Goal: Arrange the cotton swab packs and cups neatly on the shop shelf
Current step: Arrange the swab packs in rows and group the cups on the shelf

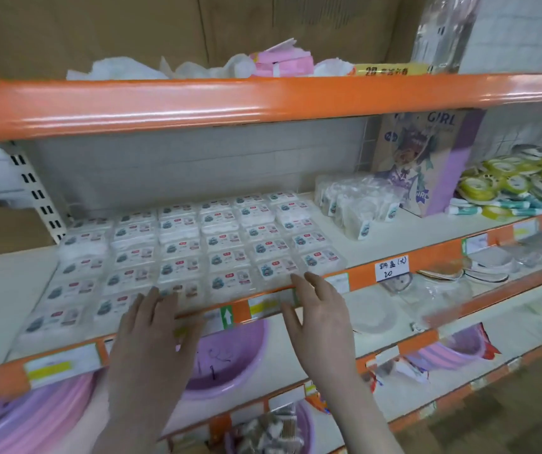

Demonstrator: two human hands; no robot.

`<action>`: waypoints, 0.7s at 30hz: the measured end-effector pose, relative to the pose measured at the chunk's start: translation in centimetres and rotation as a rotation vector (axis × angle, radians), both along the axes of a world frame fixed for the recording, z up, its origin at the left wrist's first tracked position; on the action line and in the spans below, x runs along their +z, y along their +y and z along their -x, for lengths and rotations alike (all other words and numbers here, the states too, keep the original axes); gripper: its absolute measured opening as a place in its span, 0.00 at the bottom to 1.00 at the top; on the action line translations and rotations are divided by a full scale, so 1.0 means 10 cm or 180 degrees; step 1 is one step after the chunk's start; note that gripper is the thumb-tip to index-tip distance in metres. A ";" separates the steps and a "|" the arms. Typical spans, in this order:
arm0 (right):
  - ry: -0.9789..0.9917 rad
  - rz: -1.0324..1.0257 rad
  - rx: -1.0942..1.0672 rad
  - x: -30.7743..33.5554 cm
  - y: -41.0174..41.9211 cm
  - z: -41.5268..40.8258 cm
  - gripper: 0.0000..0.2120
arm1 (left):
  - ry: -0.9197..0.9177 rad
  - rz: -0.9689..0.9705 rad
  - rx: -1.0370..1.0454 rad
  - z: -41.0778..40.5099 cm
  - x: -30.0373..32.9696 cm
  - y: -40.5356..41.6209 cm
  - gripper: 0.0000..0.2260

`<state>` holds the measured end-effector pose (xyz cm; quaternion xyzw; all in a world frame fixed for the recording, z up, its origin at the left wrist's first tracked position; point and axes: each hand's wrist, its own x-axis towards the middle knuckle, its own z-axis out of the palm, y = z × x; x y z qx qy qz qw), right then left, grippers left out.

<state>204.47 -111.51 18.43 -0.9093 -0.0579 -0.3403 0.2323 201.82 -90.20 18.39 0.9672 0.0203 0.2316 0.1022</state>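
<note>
Dozens of flat clear-plastic cotton swab packs point(197, 253) with small printed labels lie in tidy rows across the white shelf point(354, 244) with its orange front edge, filling its left and middle part from the back wall to the front lip. Just to their right stands a cluster of clear plastic cups point(354, 204) of cotton swabs, close together near the back of the same shelf. Both hands reach in at the front edge with fingers extended and holding nothing. The left hand point(155, 326) lies over the front row of packs, fingertips touching them. The right hand point(320, 309) is at the shelf's front lip, fingertips near the front-right packs; whether they touch cannot be told. Right of the cups a purple-and-tan box point(433, 158) printed "GIRL" stands upright, and beyond it lie yellow-green tape rolls point(508, 178). Purple plastic basins point(227, 358) sit on the shelf below.
</note>
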 end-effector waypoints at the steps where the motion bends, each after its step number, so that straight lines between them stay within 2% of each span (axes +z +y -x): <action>1: 0.0001 -0.0043 0.0056 0.01 0.04 0.04 0.20 | -0.0122 0.0091 0.0059 0.09 0.01 0.02 0.27; 4: 0.0020 -0.0094 0.0212 0.05 0.18 0.17 0.20 | -0.0461 0.0218 0.0255 0.35 0.10 0.10 0.26; 7: -0.0014 -0.0087 0.0416 0.06 0.36 0.30 0.19 | -0.0500 0.0256 0.0458 0.55 0.14 0.26 0.20; 11: -0.0049 -0.0016 0.0591 0.07 0.74 0.43 0.18 | -0.0540 0.0218 0.0504 0.81 0.11 0.61 0.25; 15: -0.0114 0.0078 0.0778 0.10 1.37 0.60 0.18 | -0.0607 0.0293 0.0639 1.16 0.11 1.17 0.27; 21: -0.0221 0.0094 0.1146 0.08 2.68 0.99 0.18 | -0.0583 0.0276 0.1059 1.85 0.10 2.33 0.25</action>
